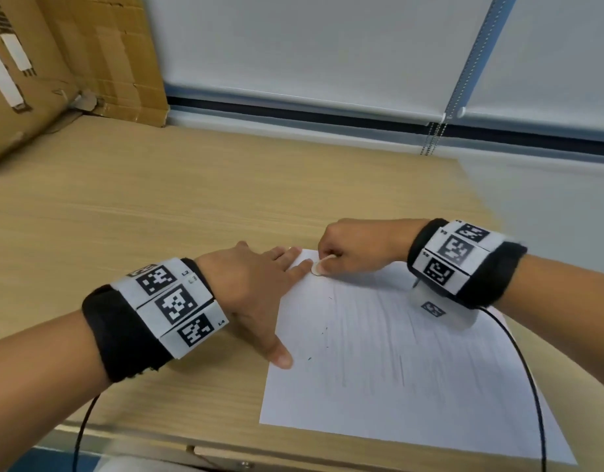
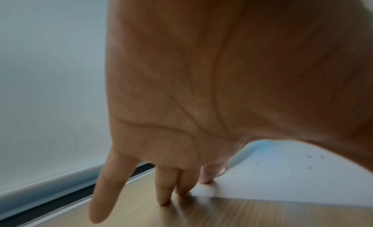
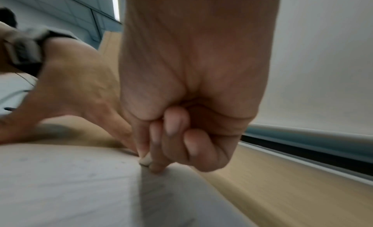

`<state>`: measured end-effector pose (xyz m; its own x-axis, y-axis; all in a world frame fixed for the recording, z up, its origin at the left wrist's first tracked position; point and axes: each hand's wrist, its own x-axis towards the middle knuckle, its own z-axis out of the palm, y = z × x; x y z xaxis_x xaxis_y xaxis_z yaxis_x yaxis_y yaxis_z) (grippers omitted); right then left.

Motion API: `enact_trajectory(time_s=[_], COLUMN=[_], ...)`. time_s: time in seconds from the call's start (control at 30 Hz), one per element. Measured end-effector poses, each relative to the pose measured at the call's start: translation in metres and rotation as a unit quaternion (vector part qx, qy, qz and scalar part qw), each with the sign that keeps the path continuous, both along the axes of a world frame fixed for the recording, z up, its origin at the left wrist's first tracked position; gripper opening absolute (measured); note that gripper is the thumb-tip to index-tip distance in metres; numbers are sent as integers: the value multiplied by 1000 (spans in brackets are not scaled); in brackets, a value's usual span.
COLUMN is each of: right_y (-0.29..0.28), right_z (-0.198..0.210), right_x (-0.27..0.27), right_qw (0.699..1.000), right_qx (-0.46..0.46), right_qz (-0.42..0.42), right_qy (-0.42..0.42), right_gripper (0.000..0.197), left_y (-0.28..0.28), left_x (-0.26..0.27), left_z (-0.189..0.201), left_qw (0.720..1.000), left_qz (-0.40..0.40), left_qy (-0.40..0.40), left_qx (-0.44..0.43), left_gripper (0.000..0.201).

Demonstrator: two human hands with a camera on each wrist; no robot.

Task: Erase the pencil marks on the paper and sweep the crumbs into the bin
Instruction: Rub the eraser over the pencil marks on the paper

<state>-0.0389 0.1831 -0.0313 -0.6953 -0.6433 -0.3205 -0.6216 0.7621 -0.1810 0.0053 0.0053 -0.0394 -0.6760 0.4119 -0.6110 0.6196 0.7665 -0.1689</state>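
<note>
On desk [image 1: 157,212], flat left hand [image 1: 256,287] pins paper [image 1: 395,369]; right hand [image 1: 355,250] pinches eraser [image 1: 316,270].

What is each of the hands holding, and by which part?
The right hand pinches a small eraser by its upper part, its lower end on the paper. The left hand holds nothing; it presses flat on the paper's edge.

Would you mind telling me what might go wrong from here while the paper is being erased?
1. The eraser works at the far corner of the paper, which could crease there.
2. The left hand holds only the paper's left edge, so the free right side may shift.
3. Crumbs lie loose on the sheet and might scatter; no bin is in view.
</note>
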Motion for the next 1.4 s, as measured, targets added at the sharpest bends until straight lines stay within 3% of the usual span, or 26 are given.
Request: enact_trajectory(time_s=[0.2,0.37,0.8,0.97,1.1,1.27,1.4], right_y=[-2,6,11,16,11,16,11], right_z=[-1,0,-4,-1,-6,0,-2], right_x=[18,2,21,5,26,14,36], right_qw=[997,1000,997,1000,997,999,995], right_qx=[22,4,12,-3,10,-9,21], right_qz=[51,19,49,2,49,14,49], right_qy=[-47,-9,-65,-28,-65,-34,-81], right_gripper=[45,45,48,46,47,46,45], left_y=[0,2,1,2,1,3,1], left_x=[1,2,0,0,0,0,0], left_z=[1,4,1,3,2,1,0], left_qw=[1000,1000,1000,1000,1000,1000,1000], left_qz=[1,-2,6,12,4,8,5], left_qy=[1,0,-6,-16,-6,-3,4], left_qx=[4,-7,3,2,4,0,13], left_gripper=[140,138,139,137,138,138,138])
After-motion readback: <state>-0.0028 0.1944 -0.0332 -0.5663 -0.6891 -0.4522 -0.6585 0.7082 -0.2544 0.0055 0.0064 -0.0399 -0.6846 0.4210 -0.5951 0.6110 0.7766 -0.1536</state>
